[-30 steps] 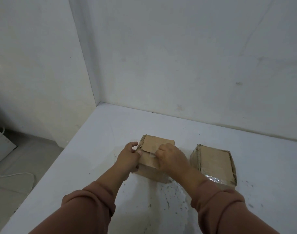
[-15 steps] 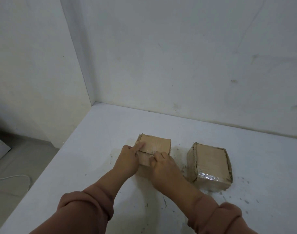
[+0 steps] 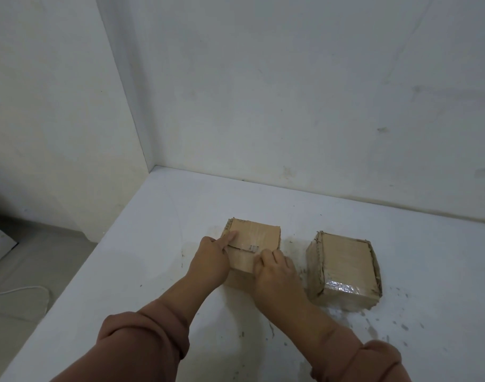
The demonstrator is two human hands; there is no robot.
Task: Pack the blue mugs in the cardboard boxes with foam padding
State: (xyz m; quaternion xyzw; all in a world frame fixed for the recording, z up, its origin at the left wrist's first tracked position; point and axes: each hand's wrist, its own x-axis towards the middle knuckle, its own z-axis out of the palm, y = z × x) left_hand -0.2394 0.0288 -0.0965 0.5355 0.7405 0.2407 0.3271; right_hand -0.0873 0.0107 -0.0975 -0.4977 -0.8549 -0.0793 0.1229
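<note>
I am pressing my left hand (image 3: 208, 259) and right hand (image 3: 274, 271), fingers flat, on the closed flaps of the near box (image 3: 256, 238); neither grip is pinching anything. A taped box (image 3: 343, 264) is sitting just right on the counter (image 3: 153, 230).

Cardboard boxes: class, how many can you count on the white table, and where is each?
2. One cardboard box sits under both hands, which press its flaps down. The taped box sits apart to its right, untouched. No mugs show; any would be hidden inside.
</note>
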